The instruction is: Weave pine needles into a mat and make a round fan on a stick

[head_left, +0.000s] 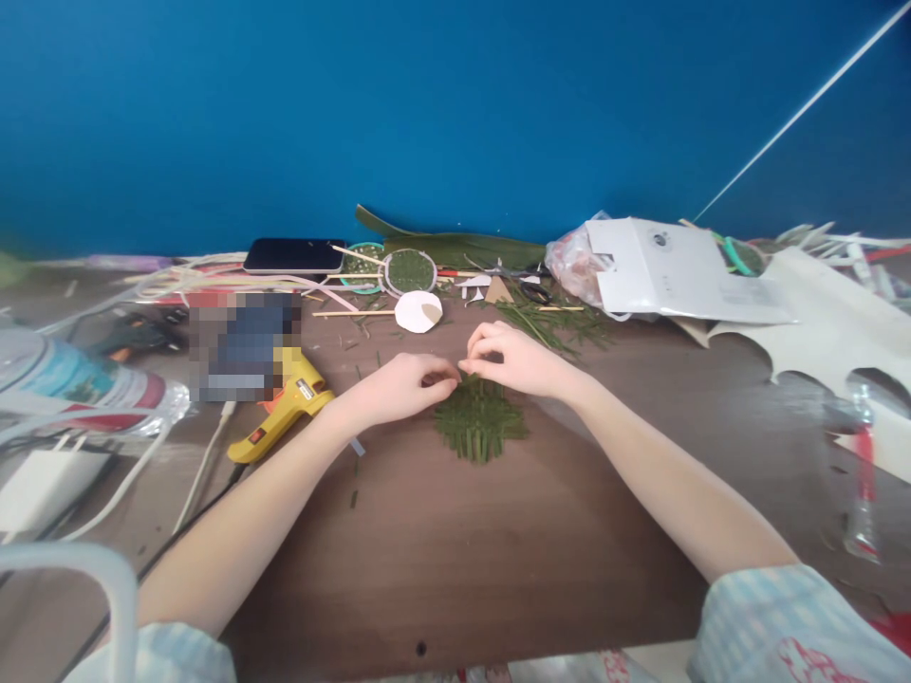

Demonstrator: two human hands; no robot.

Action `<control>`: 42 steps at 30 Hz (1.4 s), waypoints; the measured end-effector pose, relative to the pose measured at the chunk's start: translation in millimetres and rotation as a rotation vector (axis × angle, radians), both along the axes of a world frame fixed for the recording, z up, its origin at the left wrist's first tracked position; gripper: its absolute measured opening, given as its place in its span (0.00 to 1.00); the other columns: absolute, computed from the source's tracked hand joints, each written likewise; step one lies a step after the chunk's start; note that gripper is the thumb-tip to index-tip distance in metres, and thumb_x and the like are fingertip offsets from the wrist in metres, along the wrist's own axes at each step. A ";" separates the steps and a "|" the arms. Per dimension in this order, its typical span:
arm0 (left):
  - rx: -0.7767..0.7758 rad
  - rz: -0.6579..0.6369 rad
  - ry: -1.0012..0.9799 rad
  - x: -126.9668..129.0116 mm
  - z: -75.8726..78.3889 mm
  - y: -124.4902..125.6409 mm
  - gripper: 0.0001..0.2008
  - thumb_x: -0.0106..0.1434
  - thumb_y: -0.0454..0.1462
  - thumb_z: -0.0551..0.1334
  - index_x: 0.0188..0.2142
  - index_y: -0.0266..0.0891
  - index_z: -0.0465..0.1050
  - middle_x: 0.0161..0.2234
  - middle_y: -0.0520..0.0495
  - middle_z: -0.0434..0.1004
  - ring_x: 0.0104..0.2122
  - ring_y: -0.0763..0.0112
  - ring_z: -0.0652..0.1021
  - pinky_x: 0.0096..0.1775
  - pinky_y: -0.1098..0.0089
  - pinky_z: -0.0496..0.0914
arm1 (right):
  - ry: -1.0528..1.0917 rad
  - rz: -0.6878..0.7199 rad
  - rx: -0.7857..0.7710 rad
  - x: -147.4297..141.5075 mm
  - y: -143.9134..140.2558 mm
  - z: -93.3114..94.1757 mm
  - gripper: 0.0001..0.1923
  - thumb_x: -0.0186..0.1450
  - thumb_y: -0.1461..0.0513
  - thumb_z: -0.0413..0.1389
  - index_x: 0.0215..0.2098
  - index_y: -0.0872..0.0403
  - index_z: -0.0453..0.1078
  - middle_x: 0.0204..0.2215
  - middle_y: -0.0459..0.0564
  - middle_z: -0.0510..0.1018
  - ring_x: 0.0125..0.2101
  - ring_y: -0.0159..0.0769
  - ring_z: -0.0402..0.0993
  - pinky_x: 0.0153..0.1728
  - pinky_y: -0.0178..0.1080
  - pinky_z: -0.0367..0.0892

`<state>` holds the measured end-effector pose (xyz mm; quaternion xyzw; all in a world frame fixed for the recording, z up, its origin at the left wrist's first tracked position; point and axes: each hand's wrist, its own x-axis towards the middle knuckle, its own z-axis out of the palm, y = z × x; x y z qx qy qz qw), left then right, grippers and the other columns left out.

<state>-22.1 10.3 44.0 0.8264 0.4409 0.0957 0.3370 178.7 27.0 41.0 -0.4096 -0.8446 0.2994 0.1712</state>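
A small mat of woven green leaf strips (480,429) lies flat on the brown table (455,560), its near and right ends loose and uneven. My left hand (404,389) is at its far left edge, thumb and fingers closed in a pinch. From the right, my right hand (518,360) pinches at the same far edge, its fingertips almost meeting those of the left. Both hands seem to hold leaf strips there; the fingers hide the exact grip. Beyond them is a white paper disc (418,311) on a stick.
A yellow hot glue gun (288,406) and its cord lie left, near a white charger (53,489). Along the blue wall (455,114) are a phone (295,254), a round green-filled frame (409,273), scissors (535,291), leaf scraps (562,324) and a white box (683,270).
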 end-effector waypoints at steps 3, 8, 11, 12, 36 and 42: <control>0.026 -0.015 0.007 1.3 0.0 -0.2 0.15 0.60 0.40 0.52 0.40 0.40 0.74 0.37 0.50 0.78 0.34 0.69 0.76 0.39 0.70 0.67 | -0.011 -0.039 -0.039 -1.2 -0.6 2.5 0.23 0.64 0.49 0.48 0.19 0.54 0.69 0.32 0.49 0.70 0.38 0.38 0.63 0.42 0.43 0.57; 0.041 -0.027 0.022 1.3 0.4 -0.5 0.15 0.59 0.37 0.52 0.40 0.39 0.74 0.38 0.49 0.78 0.35 0.68 0.75 0.41 0.70 0.67 | -0.023 -0.093 -0.125 -1.6 -1.5 6.9 0.27 0.65 0.48 0.45 0.17 0.54 0.69 0.29 0.49 0.70 0.34 0.36 0.65 0.38 0.40 0.57; 0.039 -0.029 0.011 0.7 -0.4 -0.8 0.14 0.59 0.37 0.52 0.40 0.39 0.73 0.37 0.49 0.78 0.35 0.69 0.75 0.40 0.70 0.67 | -0.091 -0.057 -0.088 -0.4 -1.0 4.8 0.21 0.62 0.52 0.50 0.16 0.55 0.67 0.27 0.48 0.69 0.30 0.33 0.64 0.33 0.38 0.56; 0.035 -0.030 -0.001 0.5 -1.0 -1.0 0.14 0.59 0.36 0.52 0.40 0.40 0.72 0.36 0.50 0.77 0.35 0.69 0.75 0.39 0.70 0.67 | -0.116 -0.045 -0.072 0.2 -0.7 3.2 0.19 0.61 0.54 0.52 0.16 0.55 0.67 0.27 0.47 0.68 0.29 0.32 0.64 0.32 0.37 0.55; 0.146 0.029 -0.025 10.8 -10.8 -6.9 0.04 0.57 0.31 0.54 0.29 0.39 0.65 0.26 0.54 0.69 0.27 0.74 0.70 0.32 0.74 0.62 | -0.384 0.022 0.120 -4.6 -6.6 3.9 0.14 0.58 0.59 0.58 0.19 0.55 0.62 0.29 0.48 0.65 0.35 0.37 0.60 0.32 0.37 0.55; 0.134 0.067 -0.012 11.7 -14.3 -6.5 0.03 0.56 0.31 0.54 0.30 0.40 0.61 0.25 0.55 0.69 0.26 0.74 0.71 0.30 0.74 0.62 | -0.357 -0.003 0.047 -4.9 -7.2 4.8 0.14 0.59 0.59 0.57 0.19 0.55 0.62 0.28 0.48 0.64 0.35 0.37 0.61 0.32 0.37 0.56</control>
